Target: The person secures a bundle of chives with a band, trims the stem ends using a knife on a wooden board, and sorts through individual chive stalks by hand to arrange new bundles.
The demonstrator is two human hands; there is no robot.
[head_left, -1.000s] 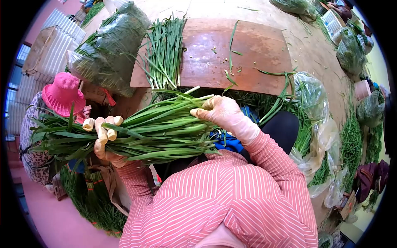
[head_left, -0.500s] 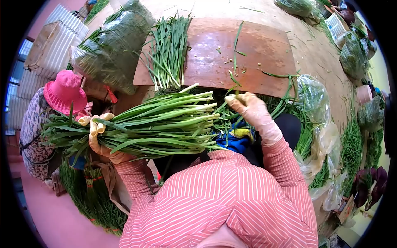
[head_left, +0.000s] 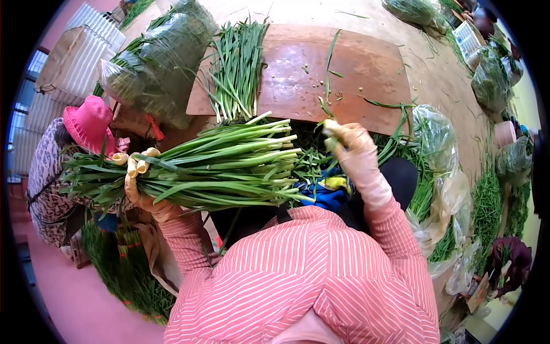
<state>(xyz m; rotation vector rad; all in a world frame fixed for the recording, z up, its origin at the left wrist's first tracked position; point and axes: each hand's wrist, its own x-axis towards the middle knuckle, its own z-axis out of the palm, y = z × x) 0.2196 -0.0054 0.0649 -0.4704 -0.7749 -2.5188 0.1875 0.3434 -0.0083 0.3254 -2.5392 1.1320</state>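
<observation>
My gloved left hand (head_left: 143,186) is closed round a thick bunch of garlic chives (head_left: 229,166), its cream fingertips wrapping over the leaves. The bunch lies sideways across my lap, pale stalk ends to the right, leaf tips to the left. To the right of those stalk ends, my gloved right hand (head_left: 356,144) is raised with thumb and fingers drawn together. Something pale and greenish shows at its fingertips, too small to name. Beneath it are loose green leaves (head_left: 306,166) and blue cloth with a yellow patch (head_left: 332,186).
A wooden board (head_left: 338,69) ahead carries another pile of chives (head_left: 238,69) and scraps. Plastic-wrapped greens (head_left: 166,63) stand at the left, near a person in a pink hat (head_left: 90,126). Tied bundles (head_left: 123,269) lie lower left; a clear plastic bag (head_left: 435,137) is at the right.
My right hand has moved slightly up and to the right, away from the stalk ends, and turned more upright. The bunch in my left hand has shifted only a little.
</observation>
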